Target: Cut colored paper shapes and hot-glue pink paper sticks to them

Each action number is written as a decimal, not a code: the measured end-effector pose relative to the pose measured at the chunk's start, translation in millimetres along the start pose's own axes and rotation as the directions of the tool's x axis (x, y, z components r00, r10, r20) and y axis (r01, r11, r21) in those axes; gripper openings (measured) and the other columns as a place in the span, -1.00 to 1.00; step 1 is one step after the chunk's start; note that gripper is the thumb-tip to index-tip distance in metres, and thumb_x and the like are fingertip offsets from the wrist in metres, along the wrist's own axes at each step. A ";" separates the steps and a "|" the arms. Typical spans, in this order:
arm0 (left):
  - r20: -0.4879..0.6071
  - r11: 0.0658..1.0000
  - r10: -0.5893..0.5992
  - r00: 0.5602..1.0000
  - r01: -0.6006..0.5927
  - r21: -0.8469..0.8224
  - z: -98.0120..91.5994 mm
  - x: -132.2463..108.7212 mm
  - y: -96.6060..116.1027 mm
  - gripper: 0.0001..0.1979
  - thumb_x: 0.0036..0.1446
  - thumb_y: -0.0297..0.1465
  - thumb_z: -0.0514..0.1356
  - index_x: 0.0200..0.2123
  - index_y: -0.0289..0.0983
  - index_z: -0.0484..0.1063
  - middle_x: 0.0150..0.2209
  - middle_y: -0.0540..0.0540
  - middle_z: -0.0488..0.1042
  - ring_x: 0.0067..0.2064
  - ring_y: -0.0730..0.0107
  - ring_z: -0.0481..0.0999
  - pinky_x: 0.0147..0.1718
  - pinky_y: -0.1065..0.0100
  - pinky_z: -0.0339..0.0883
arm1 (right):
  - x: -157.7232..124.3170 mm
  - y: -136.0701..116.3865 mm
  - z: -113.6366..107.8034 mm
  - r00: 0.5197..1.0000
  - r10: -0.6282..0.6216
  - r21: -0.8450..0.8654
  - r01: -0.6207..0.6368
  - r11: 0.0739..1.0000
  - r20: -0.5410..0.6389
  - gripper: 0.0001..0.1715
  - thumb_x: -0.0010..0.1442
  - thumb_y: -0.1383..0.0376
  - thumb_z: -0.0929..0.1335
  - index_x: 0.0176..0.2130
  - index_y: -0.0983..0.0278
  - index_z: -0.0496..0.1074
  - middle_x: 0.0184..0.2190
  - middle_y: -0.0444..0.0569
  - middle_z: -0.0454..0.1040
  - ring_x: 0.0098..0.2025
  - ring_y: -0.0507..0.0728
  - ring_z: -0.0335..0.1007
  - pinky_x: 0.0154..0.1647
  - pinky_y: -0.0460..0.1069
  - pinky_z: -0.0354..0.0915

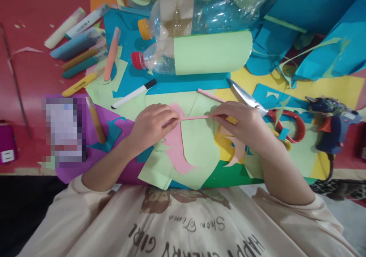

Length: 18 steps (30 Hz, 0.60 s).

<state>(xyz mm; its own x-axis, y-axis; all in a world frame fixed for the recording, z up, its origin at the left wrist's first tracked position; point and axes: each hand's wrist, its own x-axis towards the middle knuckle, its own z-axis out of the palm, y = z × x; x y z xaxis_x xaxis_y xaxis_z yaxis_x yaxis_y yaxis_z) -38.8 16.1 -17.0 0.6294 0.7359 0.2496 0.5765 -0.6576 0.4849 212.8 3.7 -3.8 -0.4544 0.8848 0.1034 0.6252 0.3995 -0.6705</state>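
Observation:
My left hand (153, 125) and my right hand (243, 121) both pinch a thin pink paper strip (196, 117), which is stretched level between them. A second length of the strip (210, 95) runs up and left from my right hand's fingertips. Under the hands lie light green paper sheets (200, 142) and a pink paper offcut (178, 154). Scissors with red handles (268, 110) lie just right of my right hand, blades pointing up-left.
A blue glue gun (333, 121) rests at the right. Clear plastic bottles (177, 32), one wrapped in green paper (211, 51), lie at the top. Markers and glue sticks (82, 51) are scattered at the upper left. A white marker (134, 93) lies near my left hand.

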 end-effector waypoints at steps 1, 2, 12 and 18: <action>0.004 1.000 0.000 1.000 0.000 0.004 0.1 0.0 -0.1 -0.89 0.20 -0.43 0.13 -0.37 -0.28 0.41 -0.41 -0.01 0.54 -0.35 0.43 0.48 -0.32 0.37 0.33 | 0.0 0.2 0.4 1.000 -0.007 -0.006 0.007 1.000 0.001 -0.78 0.19 0.48 0.27 -0.33 0.22 0.46 -0.38 -0.04 0.56 -0.30 0.08 0.49 -0.30 -0.03 0.43; 0.008 1.000 0.001 1.000 -0.002 0.010 0.1 0.0 -0.1 -0.89 0.20 -0.43 0.14 -0.38 -0.28 0.41 -0.41 -0.01 0.54 -0.36 0.43 0.48 -0.33 0.37 0.32 | -0.2 0.5 0.8 1.000 -0.011 -0.011 0.011 1.000 0.000 -0.78 0.19 0.48 0.27 -0.32 0.23 0.46 -0.38 -0.04 0.56 -0.29 0.08 0.49 -0.29 -0.03 0.43; 0.026 0.998 0.022 0.999 -0.023 0.054 -0.3 1.1 0.0 -0.88 0.20 -0.43 0.13 -0.39 -0.29 0.39 -0.43 -0.02 0.52 -0.39 0.42 0.45 -0.37 0.38 0.30 | -0.9 1.1 1.1 1.000 0.024 -0.057 -0.023 0.998 0.018 -0.79 0.20 0.45 0.27 -0.32 0.23 0.47 -0.38 -0.03 0.54 -0.29 0.09 0.48 -0.27 -0.02 0.41; 0.029 0.997 0.021 0.999 -0.023 0.071 0.6 1.1 -1.0 -0.87 0.21 -0.42 0.13 -0.40 -0.28 0.39 -0.44 -0.02 0.51 -0.40 0.41 0.45 -0.38 0.37 0.31 | -0.2 2.4 1.4 1.000 0.029 -0.057 -0.028 0.998 0.009 -0.80 0.19 0.45 0.28 -0.34 0.22 0.46 -0.39 -0.03 0.53 -0.30 0.10 0.47 -0.30 -0.01 0.40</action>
<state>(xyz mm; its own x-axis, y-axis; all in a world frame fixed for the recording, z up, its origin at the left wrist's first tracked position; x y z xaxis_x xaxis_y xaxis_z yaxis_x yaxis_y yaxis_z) -38.4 17.5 -17.7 0.6561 0.7172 0.2350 0.5975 -0.6838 0.4187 213.5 4.1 -6.5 -0.4416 0.8938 0.0778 0.6730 0.3873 -0.6301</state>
